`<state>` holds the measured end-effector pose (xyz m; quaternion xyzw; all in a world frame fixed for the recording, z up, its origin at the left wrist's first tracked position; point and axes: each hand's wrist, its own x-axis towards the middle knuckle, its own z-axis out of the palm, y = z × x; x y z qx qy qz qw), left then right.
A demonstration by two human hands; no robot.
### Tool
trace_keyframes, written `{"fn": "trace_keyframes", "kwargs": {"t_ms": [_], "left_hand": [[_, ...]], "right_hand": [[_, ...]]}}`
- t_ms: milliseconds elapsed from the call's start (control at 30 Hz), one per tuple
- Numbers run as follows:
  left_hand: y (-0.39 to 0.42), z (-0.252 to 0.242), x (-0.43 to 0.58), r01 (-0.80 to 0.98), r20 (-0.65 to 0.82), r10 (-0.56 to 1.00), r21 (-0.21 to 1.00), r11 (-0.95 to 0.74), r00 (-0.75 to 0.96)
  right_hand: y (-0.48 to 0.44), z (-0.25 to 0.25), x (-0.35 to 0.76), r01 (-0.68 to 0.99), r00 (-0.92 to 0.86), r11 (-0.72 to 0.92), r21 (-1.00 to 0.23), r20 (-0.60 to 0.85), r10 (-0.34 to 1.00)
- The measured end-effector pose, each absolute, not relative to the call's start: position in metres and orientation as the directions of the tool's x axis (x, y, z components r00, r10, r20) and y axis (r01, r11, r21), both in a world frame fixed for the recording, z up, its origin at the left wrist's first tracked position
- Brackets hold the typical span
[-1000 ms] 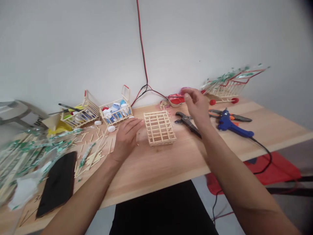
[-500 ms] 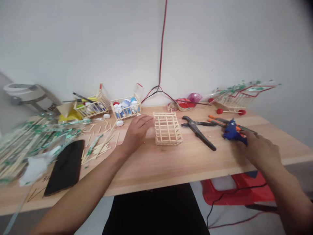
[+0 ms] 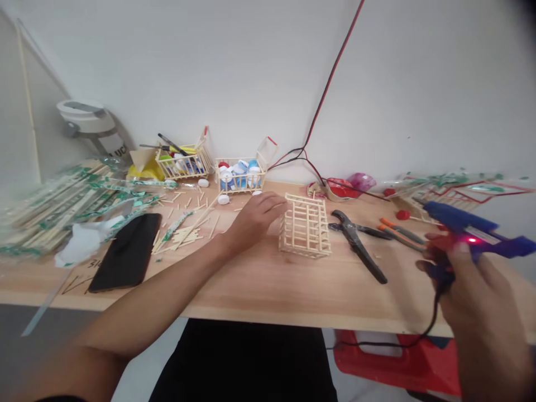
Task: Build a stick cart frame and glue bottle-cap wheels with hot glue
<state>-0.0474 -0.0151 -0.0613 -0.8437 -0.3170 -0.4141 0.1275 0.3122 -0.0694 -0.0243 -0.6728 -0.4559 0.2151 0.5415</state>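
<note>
A right hand (image 3: 477, 312) grips a blue glue gun (image 3: 460, 229) up off the table, its red light lit, while the open left hand (image 3: 255, 220) rests just beside the upright stick cage (image 3: 305, 226) on the wooden table (image 3: 293, 296), close enough to steady it.

A blue hot glue gun (image 3: 464, 229) is gripped in the right hand (image 3: 473, 312) above the table's right edge, its nozzle pointing left, a red light glowing on its side and a black cord (image 3: 433, 321) hanging below. A box-shaped lattice of pale wooden sticks (image 3: 305, 226) stands near the table's middle, just beside the left hand's (image 3: 253, 220) fingertips.
</note>
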Motion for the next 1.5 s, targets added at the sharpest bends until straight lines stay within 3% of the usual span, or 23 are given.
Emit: {"fn": "trace_keyframes", "kwargs": {"t_ms": [67, 133, 233, 400, 567, 833, 1000, 1500], "left_hand": [[-0.016, -0.060, -0.047, 0.634, 0.769, 0.441, 0.062, -0.771, 0.462], [-0.017, -0.058, -0.047, 0.623, 0.755, 0.448, 0.067, -0.779, 0.479], [-0.018, -0.056, -0.048, 0.614, 0.730, 0.447, 0.046, -0.788, 0.518], [-0.016, -0.058, -0.049, 0.608, 0.725, 0.416, -0.004, -0.794, 0.549], [-0.013, -0.061, -0.050, 0.599, 0.716, 0.413, -0.010, -0.800, 0.563], [-0.011, -0.063, -0.046, 0.609, 0.709, 0.411, -0.033, -0.792, 0.572], [-0.010, -0.063, -0.045, 0.623, 0.710, 0.399, -0.071, -0.779, 0.580], [-0.014, -0.062, -0.045, 0.610, 0.720, 0.402, -0.037, -0.792, 0.566]], "right_hand": [[-0.076, -0.017, 0.280, 0.200, 0.449, 0.023, -0.980, 0.112, 0.887], [-0.084, -0.013, 0.253, 0.161, 0.261, 0.005, -0.987, 0.048, 0.964], [-0.096, -0.013, 0.229, 0.093, 0.124, -0.021, -0.995, -0.010, 0.992], [-0.106, -0.021, 0.219, 0.054, 0.032, -0.113, -0.992, -0.111, 0.993], [-0.112, -0.022, 0.219, -0.021, 0.003, -0.113, -0.993, -0.113, 0.994], [-0.121, -0.021, 0.223, 0.111, 0.033, -0.081, -0.990, -0.078, 0.996], [-0.118, -0.025, 0.224, 0.238, -0.071, -0.034, -0.971, -0.053, 0.996], [-0.104, -0.020, 0.214, 0.388, -0.136, 0.011, -0.922, -0.045, 0.990]]}}
